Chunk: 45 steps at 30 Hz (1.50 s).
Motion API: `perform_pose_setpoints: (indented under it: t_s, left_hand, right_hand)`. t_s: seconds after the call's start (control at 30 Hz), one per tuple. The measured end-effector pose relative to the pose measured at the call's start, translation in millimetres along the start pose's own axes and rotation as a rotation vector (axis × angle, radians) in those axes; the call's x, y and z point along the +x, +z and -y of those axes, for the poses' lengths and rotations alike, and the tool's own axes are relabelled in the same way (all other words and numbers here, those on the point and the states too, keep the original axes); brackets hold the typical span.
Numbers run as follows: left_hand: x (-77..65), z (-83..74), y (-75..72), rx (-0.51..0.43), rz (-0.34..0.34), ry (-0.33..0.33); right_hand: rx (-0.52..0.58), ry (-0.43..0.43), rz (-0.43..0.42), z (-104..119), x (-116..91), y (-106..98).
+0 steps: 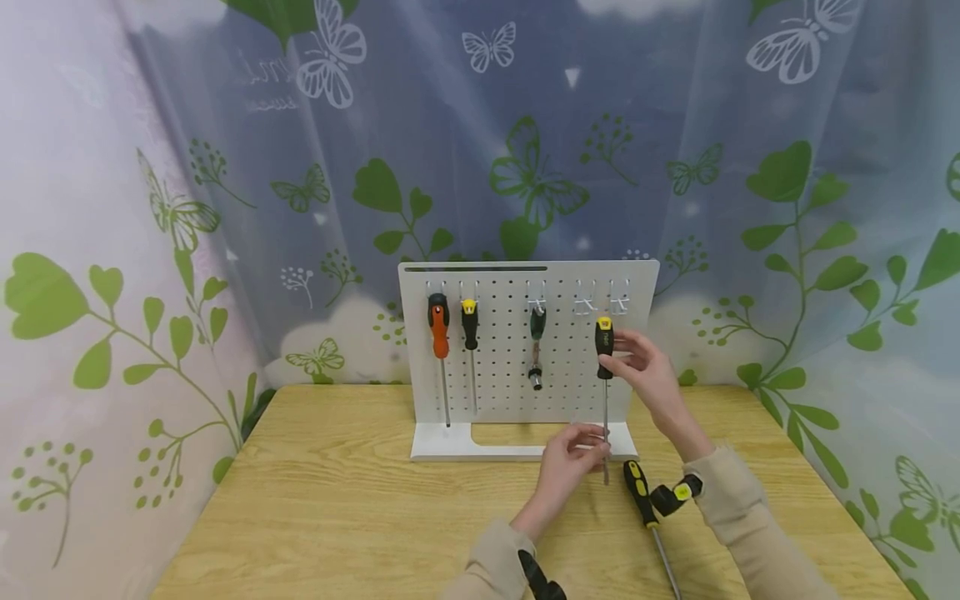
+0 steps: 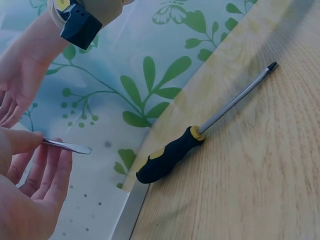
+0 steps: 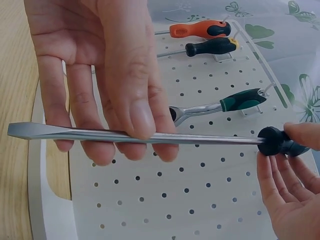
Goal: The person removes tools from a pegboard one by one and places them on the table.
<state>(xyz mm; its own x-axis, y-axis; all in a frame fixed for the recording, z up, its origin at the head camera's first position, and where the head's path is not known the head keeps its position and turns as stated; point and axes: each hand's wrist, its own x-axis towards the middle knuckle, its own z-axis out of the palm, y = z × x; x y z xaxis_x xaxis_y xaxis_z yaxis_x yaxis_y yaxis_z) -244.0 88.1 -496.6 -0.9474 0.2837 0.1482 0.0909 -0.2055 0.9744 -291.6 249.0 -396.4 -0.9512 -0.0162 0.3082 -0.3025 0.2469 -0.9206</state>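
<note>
A flat-tipped screwdriver [image 1: 604, 358] with a black handle and yellow cap hangs upright, tip down, in front of the pegboard's right side. My right hand [image 1: 651, 379] grips its handle between thumb and fingers. Lower down, my left hand [image 1: 567, 465] pinches the steel shaft [image 3: 200, 139] between thumb and fingers, with the flat tip [image 2: 82, 149] sticking out past them. Just behind the held screwdriver, the white pegboard [image 1: 495, 379] carries two bare hooks [image 1: 619, 304] at its upper right. Another black-and-yellow screwdriver [image 1: 639, 493] lies on the table beside my right forearm.
Along the pegboard hang an orange-and-black screwdriver [image 1: 440, 333], a black screwdriver with a yellow cap [image 1: 469, 327] and a green-handled ratchet wrench [image 1: 537, 323]. The board's white base stands on the wooden table [image 1: 337, 483]. A printed curtain [image 1: 450, 125] surrounds the table's back and sides.
</note>
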Motion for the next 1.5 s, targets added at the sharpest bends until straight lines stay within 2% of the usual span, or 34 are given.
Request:
perform_pose_setpoints:
  t_s: [0.77, 1.13, 1.5]
  left_hand:
    - [-8.7, 7.3, 3.4, 0.005, 0.034, 0.013]
    - [-17.4, 13.6, 3.5, -0.015, 0.054, -0.038]
    - [-26.8, 23.2, 4.1, -0.022, 0.053, -0.072]
  right_hand:
    - [-0.058, 0.082, 0.003, -24.0, -15.4, -0.4]
    - [-0.101, 0.116, 0.016, -34.7, -24.4, 2.4]
    - [-0.068, 0.18, 0.019, -44.7, -35.8, 5.0]
